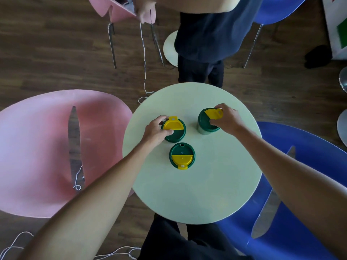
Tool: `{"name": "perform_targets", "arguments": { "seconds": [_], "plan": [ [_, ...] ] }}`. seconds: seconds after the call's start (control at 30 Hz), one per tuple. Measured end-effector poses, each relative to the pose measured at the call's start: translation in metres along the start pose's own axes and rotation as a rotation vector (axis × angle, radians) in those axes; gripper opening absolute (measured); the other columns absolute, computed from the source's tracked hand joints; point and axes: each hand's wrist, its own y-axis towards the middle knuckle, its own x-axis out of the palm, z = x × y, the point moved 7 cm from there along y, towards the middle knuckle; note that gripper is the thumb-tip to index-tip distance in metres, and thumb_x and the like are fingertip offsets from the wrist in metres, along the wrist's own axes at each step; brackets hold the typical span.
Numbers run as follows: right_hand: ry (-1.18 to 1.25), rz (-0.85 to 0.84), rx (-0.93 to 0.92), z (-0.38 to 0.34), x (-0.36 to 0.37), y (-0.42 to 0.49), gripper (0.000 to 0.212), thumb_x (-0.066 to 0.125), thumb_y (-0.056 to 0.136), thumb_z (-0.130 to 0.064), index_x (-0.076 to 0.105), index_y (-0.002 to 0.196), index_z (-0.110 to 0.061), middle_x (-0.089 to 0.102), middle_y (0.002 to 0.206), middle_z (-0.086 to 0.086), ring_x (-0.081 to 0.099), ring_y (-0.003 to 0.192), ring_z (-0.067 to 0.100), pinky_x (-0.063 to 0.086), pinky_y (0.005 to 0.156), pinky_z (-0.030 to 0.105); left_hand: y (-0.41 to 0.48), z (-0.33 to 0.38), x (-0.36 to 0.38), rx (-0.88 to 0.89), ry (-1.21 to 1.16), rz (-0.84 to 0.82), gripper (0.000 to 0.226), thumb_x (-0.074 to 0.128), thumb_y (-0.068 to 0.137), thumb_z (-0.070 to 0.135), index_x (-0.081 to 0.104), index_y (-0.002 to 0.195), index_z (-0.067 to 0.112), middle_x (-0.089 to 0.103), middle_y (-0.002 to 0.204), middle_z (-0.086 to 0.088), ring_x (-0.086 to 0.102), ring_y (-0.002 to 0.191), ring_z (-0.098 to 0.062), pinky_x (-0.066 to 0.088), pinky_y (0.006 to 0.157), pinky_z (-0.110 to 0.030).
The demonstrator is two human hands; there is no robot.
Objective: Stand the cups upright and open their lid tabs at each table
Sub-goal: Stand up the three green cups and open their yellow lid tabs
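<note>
Three cups with dark green lids and yellow tabs stand upright on a small round pale table (197, 194). My left hand (155, 131) grips the left cup (174, 130) at its rim, thumb on the lid; its yellow tab lies over the far half. My right hand (226, 119) holds the right cup (207, 121), fingers pinching its yellow tab at the far right edge. The near cup (182, 155) stands untouched between my arms, its yellow tab folded back toward me and its drink hole uncovered.
A pink chair (37, 147) stands left of the table and a blue chair (300, 203) right. Another person in dark clothes (206, 38) stands at the far side. More chairs (120, 8) and a white string (144, 59) lie beyond, on a dark wood floor.
</note>
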Motion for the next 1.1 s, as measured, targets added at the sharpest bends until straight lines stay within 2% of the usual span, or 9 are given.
{"name": "perform_targets", "arguments": {
  "seconds": [0.1,0.2,0.33,0.43,0.53,0.83,1.1],
  "plan": [
    [-0.039,-0.064,-0.027,-0.012,0.003,-0.004,0.059,0.075,0.073,-0.023,0.055,0.128,-0.024,0.058,0.11,0.012,0.054,0.082,0.025,0.038,0.047,0.023,0.005,0.0,0.0,0.03,0.046,-0.041,0.055,0.075,0.081,0.014,0.056,0.131,0.026,0.057,0.134,-0.002,0.051,0.123,-0.021,0.044,0.099,-0.032],
    [-0.118,-0.126,-0.112,-0.027,0.011,-0.008,0.057,0.076,0.071,-0.023,0.058,0.125,-0.025,0.058,0.105,0.011,0.056,0.08,0.027,0.041,0.047,0.023,0.008,0.007,0.004,0.115,0.131,-0.144,0.06,0.072,0.084,0.012,0.051,0.137,0.03,0.053,0.14,0.0,0.048,0.129,-0.021,0.041,0.106,-0.034],
    [-0.198,-0.205,-0.183,-0.038,0.024,-0.012,0.056,0.076,0.072,-0.024,0.058,0.125,-0.027,0.061,0.104,0.012,0.054,0.087,0.027,0.041,0.054,0.027,0.012,0.02,0.004,0.228,0.271,-0.208,0.06,0.074,0.08,0.007,0.054,0.133,0.027,0.058,0.133,0.001,0.055,0.117,-0.017,0.043,0.096,-0.025],
    [-0.221,-0.234,-0.209,-0.039,0.03,-0.013,0.059,0.076,0.07,-0.025,0.058,0.126,-0.029,0.064,0.106,0.013,0.054,0.089,0.028,0.041,0.061,0.028,0.015,0.03,-0.001,0.263,0.387,-0.215,0.058,0.077,0.073,0.012,0.059,0.126,0.026,0.066,0.117,-0.002,0.062,0.1,-0.022,0.053,0.089,-0.035],
    [-0.247,-0.247,-0.225,-0.043,0.033,-0.013,0.061,0.076,0.068,-0.026,0.057,0.126,-0.031,0.065,0.111,0.012,0.055,0.093,0.028,0.046,0.065,0.03,0.015,0.036,-0.004,0.308,0.529,-0.219,0.058,0.077,0.066,0.019,0.061,0.121,0.03,0.068,0.108,-0.003,0.059,0.087,-0.025,0.054,0.08,-0.034],
    [-0.257,-0.256,-0.256,-0.049,0.036,-0.013,0.063,0.076,0.071,-0.026,0.055,0.13,-0.028,0.066,0.117,0.012,0.053,0.095,0.025,0.05,0.07,0.032,0.008,0.036,-0.006,0.374,0.655,-0.192,0.059,0.075,0.068,0.021,0.056,0.124,0.027,0.066,0.11,-0.007,0.058,0.09,-0.028,0.056,0.077,-0.041],
    [-0.247,-0.266,-0.256,-0.049,0.037,-0.015,0.061,0.075,0.072,-0.025,0.055,0.13,-0.026,0.064,0.116,0.012,0.05,0.093,0.023,0.043,0.065,0.029,0.008,0.033,-0.007,0.391,0.653,-0.176,0.059,0.075,0.07,0.02,0.056,0.126,0.023,0.065,0.113,-0.008,0.058,0.091,-0.028,0.054,0.077,-0.04]
  ]
}}
